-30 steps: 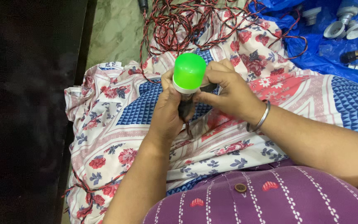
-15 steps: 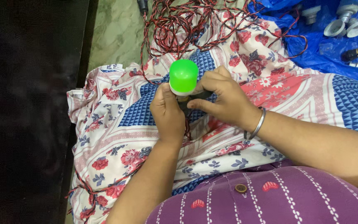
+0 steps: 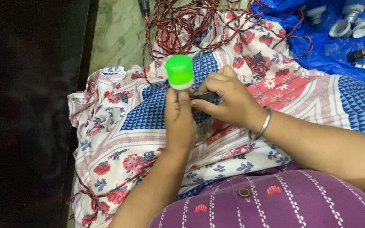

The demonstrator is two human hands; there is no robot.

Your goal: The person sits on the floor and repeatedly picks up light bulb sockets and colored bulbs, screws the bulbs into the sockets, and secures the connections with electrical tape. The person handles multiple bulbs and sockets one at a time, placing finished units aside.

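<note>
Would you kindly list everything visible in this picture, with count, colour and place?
bulb: one, green dome with white collar, centre, held upright
dark part: one, black, just below the bulb, at the right hand; kind unclear
twisted wire: one tangle, red and black, top centre
floral cloth: one, white, red and blue, across the lap
plastic sheet: one, blue, top right
lamp parts: several, white and grey, on the sheet
floor: greenish, top left
bangle: one, silver, right wrist
purple garment: one, bottom
left hand: grips the bulb's base
right hand: fingers pinch the dark part
</note>
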